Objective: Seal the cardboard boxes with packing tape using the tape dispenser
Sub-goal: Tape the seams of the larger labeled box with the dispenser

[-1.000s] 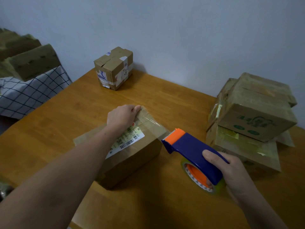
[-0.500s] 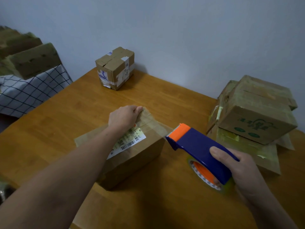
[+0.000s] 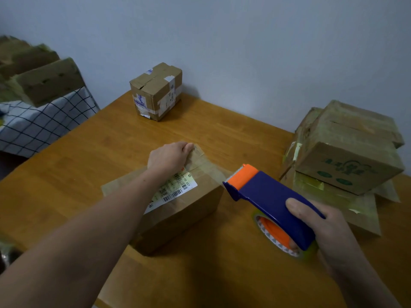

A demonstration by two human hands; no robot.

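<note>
A brown cardboard box (image 3: 184,210) with a white barcode label lies in the middle of the wooden table (image 3: 93,156). My left hand (image 3: 169,157) presses down on the box's far top edge, fingers bent over the rim. A strip of clear tape runs across the box top. My right hand (image 3: 322,227) grips a blue and orange tape dispenser (image 3: 266,196) just right of the box. Its orange cutter end points at the box's top right edge, a small gap apart.
A small taped box (image 3: 155,90) stands at the table's far edge by the wall. A stack of boxes (image 3: 347,156) sits on flattened cardboard at the right. More cardboard rests on a checked cloth (image 3: 40,123) at the left.
My right hand has drawn the dispenser rightward and slightly away from the box; the tape stretched from the box to it a second ago no longer shows. My left hand stays in place.
</note>
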